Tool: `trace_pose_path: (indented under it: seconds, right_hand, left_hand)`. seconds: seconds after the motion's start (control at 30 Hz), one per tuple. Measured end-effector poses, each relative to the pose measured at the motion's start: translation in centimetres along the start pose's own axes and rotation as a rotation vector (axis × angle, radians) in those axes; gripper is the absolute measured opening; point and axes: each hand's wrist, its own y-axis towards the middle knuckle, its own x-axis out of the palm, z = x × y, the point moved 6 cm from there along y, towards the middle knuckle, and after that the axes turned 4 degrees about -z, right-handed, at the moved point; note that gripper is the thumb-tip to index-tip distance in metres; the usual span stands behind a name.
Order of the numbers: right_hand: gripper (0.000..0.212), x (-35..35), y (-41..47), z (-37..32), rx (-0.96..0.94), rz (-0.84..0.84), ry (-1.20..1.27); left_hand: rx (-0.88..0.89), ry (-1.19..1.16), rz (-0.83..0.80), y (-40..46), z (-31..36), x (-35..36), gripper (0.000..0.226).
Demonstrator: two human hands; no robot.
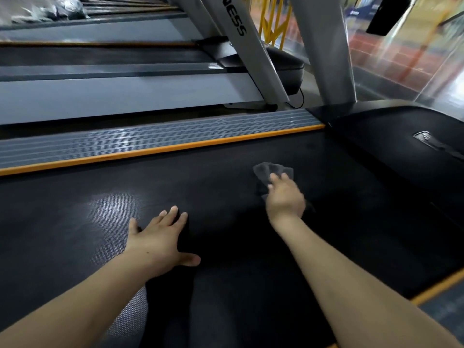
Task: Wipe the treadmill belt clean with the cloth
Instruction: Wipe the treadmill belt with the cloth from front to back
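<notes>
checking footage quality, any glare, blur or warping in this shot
Head view: glare patch on the belt beside the left hand; right hand and cloth slightly motion-blurred; wide-angle lens bends the orange trim; background soft.

Matt, finely textured rubbery belt (226, 172); soft grey cloth (266, 172); glossy ribbed side rail (150, 139).

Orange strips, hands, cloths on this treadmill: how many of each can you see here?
Orange strips: 2, one along the far edge and one at the near right
Hands: 2, left hand flat on the belt, right hand on the cloth
Cloths: 1, grey cloth
Total: 5
</notes>
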Motion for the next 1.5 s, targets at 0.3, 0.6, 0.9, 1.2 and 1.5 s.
trace_pose_path:
  seconds: [0.3, 0.6, 0.9, 1.2, 1.5]
  right_hand:
    - [0.041, 2.2, -2.8, -4.7, -0.483, -0.104, 0.010]
    - [0.042, 0.8, -1.7, -3.0, -0.051, -0.021, -0.012]
    - [0.040, 0.5, 1.1, -1.4, -0.291, -0.049, 0.005]
    - [0.037, 5.9, -5.0, -10.8, -0.374, -0.123, 0.030]
    - [0.043, -1.5, -0.7, 2.0, -0.035, -0.014, -0.033]
  left_hand:
    - [-0.031, 0.005, -0.049, 0.0, 0.5, -0.2, 0.119]
    - [-0.030, 0.004, -0.086, 0.2, 0.3, 0.3, 0.119]
    - [-0.026, 0.016, -0.099, 0.5, 0.5, 0.5, 0.120]
    - [-0.012, -0.041, -0.104, 0.8, 0.2, 0.8, 0.122]
    - [0.003, -0.050, -0.078, 0.7, 0.2, 0.6, 0.120]
